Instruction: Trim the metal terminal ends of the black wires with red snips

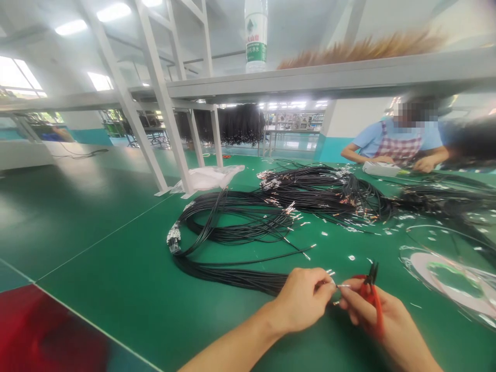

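My left hand (306, 299) is closed around the end of a bundle of black cables (240, 276) that curves over the green table. Pale tips poke out above its fingers. Close beside it, my right hand (372, 310) is closed with red-handled pliers (372, 289) in its palm, the dark jaws pointing up. Its thumb and forefinger pinch a thin cable end between the two hands; the exact tip is too small to make out. Silvery connectors (174, 237) gather at the bundle's far left bend.
More black cable bundles (310, 188) lie behind, with white scraps scattered around. A reel (426, 268) of thin strip sits at right. Metal shelf legs (166, 113) stand on the table (116, 268) beside a plastic bag (211, 178). Across it, a person in a checked apron (399, 139) works.
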The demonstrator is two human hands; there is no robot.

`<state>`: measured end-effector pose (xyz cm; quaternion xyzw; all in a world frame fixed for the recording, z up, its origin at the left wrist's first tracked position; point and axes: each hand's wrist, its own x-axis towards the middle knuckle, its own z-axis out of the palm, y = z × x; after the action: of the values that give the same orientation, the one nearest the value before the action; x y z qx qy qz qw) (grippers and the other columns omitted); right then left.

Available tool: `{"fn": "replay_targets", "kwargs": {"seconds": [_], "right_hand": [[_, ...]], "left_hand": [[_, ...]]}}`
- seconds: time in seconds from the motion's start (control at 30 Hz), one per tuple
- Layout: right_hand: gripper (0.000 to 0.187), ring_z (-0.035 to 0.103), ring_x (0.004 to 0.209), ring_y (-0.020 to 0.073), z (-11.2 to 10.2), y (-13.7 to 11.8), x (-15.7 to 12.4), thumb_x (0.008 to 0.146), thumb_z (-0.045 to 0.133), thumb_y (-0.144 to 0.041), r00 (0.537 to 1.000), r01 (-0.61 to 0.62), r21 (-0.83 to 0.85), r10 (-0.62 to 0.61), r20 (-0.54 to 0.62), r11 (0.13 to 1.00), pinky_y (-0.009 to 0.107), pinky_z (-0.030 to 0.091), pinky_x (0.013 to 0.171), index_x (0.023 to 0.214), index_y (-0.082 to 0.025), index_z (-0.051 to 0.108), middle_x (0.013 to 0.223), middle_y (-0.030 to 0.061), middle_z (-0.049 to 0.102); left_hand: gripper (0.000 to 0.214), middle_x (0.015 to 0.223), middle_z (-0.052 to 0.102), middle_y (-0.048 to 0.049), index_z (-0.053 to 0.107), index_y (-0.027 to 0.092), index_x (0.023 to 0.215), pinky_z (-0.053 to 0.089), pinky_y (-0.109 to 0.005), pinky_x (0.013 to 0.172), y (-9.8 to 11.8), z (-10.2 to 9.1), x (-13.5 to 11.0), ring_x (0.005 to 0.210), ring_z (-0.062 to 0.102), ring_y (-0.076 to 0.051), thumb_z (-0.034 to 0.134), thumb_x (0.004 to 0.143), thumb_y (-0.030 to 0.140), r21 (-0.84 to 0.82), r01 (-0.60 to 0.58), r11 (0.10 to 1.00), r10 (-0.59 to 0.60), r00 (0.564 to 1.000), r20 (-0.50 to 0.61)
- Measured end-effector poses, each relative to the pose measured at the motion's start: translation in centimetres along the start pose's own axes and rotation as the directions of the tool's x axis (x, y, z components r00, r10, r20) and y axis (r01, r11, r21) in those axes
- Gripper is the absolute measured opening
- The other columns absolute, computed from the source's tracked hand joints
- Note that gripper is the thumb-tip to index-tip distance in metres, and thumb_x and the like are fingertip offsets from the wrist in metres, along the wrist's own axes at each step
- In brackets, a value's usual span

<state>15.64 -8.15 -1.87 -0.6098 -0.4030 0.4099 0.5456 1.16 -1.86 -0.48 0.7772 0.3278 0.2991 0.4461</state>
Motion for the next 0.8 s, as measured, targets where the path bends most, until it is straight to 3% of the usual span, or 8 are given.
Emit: {"fn": "replay_targets", "kwargs": {"seconds": [0.2,0.37,0.57,0.8], "right_hand": [[0.036,0.048,0.045,0.0123,0.3,-0.1,-0.1,0.067,0.070,-0.053,1.000,0.003,-0.027,-0.003,-0.012,1.000,0.023,0.035,0.044,0.076,-0.019,0.062,0.055,-0.0006,0.061],[0.048,0.046,0.037,0.0111,-0.2,1.0,0.4,0.072,0.057,-0.064,0.995,-0.006,-0.174,0.024,0.100,0.985,0.023,0.032,0.040,0.057,-0.019,0.056,0.051,0.0004,0.058],[0.059,0.043,0.031,0.0087,-0.5,2.5,0.7,0.069,0.050,-0.076,0.947,-0.106,-0.292,0.186,0.263,0.951,0.020,0.024,0.034,0.062,-0.017,0.055,0.050,0.0023,0.059],[0.060,0.040,0.033,0.0079,-0.1,2.5,0.6,0.074,0.046,-0.074,0.937,-0.050,-0.311,0.152,0.315,0.949,0.019,0.021,0.035,0.067,-0.016,0.059,0.049,0.0024,0.061]], "left_hand": [[0.022,0.061,0.055,0.0020,0.062,0.017,0.078,0.031,-0.021,0.051,-0.1,-0.1,0.0,0.054,0.045,-0.009,0.045,0.085,0.029,-0.072,0.052,0.996,-0.052,0.999,0.011],[0.020,0.060,0.053,0.0025,0.058,0.016,0.075,0.032,-0.020,0.051,0.4,-0.4,0.1,0.054,0.043,-0.008,0.046,0.085,0.029,-0.174,0.054,0.983,-0.062,0.997,-0.041],[0.018,0.060,0.048,0.0037,0.059,0.015,0.082,0.032,-0.020,0.053,0.6,-0.5,0.3,0.056,0.040,-0.008,0.048,0.085,0.029,-0.239,0.037,0.970,-0.071,0.988,-0.134],[0.019,0.059,0.046,0.0039,0.060,0.015,0.082,0.031,-0.021,0.053,0.9,-0.7,0.3,0.056,0.040,-0.009,0.048,0.086,0.029,-0.229,0.028,0.973,-0.059,0.989,-0.132]]}}
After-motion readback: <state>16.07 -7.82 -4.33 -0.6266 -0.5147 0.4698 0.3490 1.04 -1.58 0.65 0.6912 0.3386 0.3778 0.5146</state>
